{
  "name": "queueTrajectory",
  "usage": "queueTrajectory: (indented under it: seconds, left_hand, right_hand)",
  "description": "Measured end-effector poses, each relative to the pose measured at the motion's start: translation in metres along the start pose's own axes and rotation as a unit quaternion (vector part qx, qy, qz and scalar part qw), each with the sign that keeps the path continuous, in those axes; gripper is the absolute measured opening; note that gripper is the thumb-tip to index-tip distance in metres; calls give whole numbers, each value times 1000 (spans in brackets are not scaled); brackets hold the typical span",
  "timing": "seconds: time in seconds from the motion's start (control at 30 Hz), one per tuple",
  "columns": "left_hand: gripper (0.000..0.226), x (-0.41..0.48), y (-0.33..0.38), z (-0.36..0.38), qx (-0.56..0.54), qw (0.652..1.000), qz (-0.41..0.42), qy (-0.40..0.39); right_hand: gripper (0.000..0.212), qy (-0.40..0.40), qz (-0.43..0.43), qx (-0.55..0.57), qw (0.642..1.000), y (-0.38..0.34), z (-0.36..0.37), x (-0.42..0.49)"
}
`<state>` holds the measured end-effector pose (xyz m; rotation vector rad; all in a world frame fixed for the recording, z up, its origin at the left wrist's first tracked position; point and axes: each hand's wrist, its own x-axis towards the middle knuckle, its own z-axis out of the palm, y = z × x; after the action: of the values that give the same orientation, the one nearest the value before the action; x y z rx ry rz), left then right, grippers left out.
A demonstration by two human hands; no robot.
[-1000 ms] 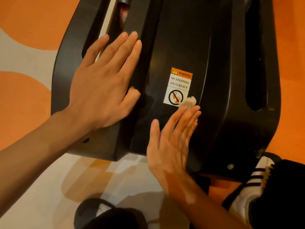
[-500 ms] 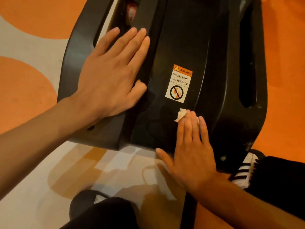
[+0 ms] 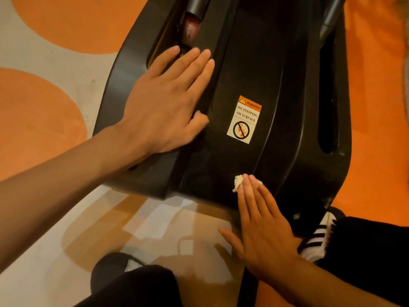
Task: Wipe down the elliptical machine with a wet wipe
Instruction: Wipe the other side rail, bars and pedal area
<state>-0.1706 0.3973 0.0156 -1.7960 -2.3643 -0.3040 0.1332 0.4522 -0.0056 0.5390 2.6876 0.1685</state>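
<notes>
The elliptical machine's black plastic rear cover point(image 3: 285, 89) fills the upper middle of the head view, with a warning sticker point(image 3: 244, 119) on its centre panel. My left hand point(image 3: 163, 103) lies flat on the cover's left side, fingers straight and pointing up. My right hand point(image 3: 261, 222) presses a small crumpled white wet wipe point(image 3: 238, 182) under its straight fingertips against the cover's lower edge, below the sticker. Most of the wipe is hidden under the fingers.
The floor point(image 3: 48, 63) is grey with large orange circles, orange to the right of the machine. My black-trousered knees and a black-and-white striped shoe point(image 3: 318, 238) sit close below the cover. Slots run along both sides of the cover.
My right hand has slid the wipe down from beside the sticker to the cover's lower edge. My left hand stays flat on the left side.
</notes>
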Motion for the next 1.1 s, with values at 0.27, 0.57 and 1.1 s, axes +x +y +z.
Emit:
queueTrajectory:
  seconds: [0.27, 0.57, 1.1]
  left_hand:
    - [79, 0, 0, 0, 3, 1000, -5, -13]
    - [78, 0, 1, 1, 16, 999, 4, -30]
    - [66, -156, 71, -225, -117, 926, -300, -196]
  right_hand:
    - [73, 97, 26, 163, 982, -88, 1, 71]
    - [59, 174, -58, 174, 967, -45, 16, 78]
    - [39, 88, -306, 261, 911, 3, -227, 40]
